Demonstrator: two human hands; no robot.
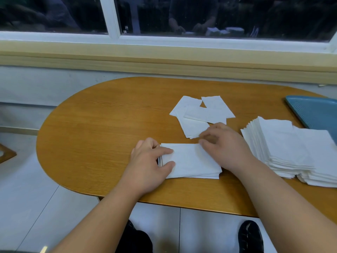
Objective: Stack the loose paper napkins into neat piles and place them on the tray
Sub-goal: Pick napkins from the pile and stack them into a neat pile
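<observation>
A small pile of white paper napkins [191, 162] lies near the front edge of the wooden table [109, 125]. My left hand [149, 165] grips the pile's left end, thumb and fingers pinching it. My right hand [222, 145] rests on the pile's top right corner with curled fingers. Several loose napkins [200, 114] lie scattered just beyond the hands. A tall, slightly fanned stack of napkins [288, 148] sits at the right. The blue tray [313, 110] lies at the far right, partly cut off by the frame.
The table is rounded on its left end and stands against a wall under a window sill [164, 57]. Tiled floor [27, 179] lies to the left and below. My dark shoes [250, 236] show under the table's front edge.
</observation>
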